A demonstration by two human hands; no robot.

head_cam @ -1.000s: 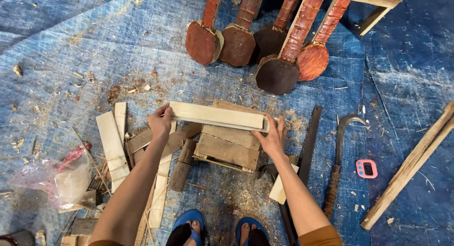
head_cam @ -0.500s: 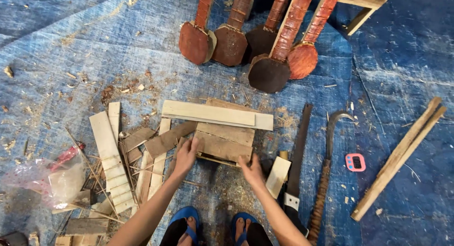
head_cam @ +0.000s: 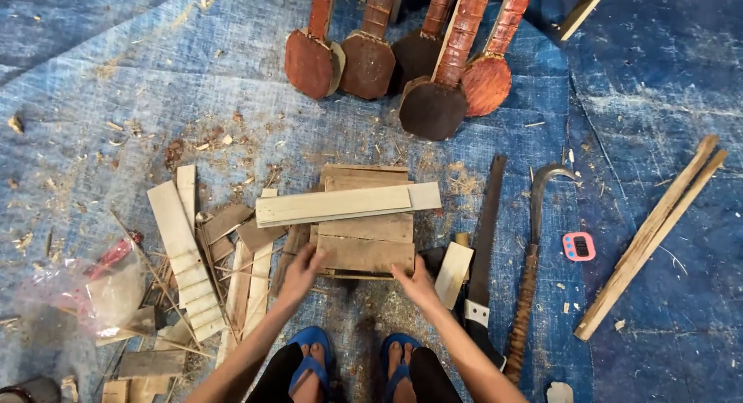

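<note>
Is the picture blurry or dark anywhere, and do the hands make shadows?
Head view: even, soft light, no glare; the left hand and right hand look sharp at the wooden block, casting only faint shadows; the blue tarp stays clear, though the top edge between the carved pieces is dim.

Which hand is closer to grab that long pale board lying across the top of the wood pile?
Probably the left hand. It rests at the wooden stack's near-left corner, close below the long pale board's left end. The right hand sits lower, at the stack's near-right corner.
</note>
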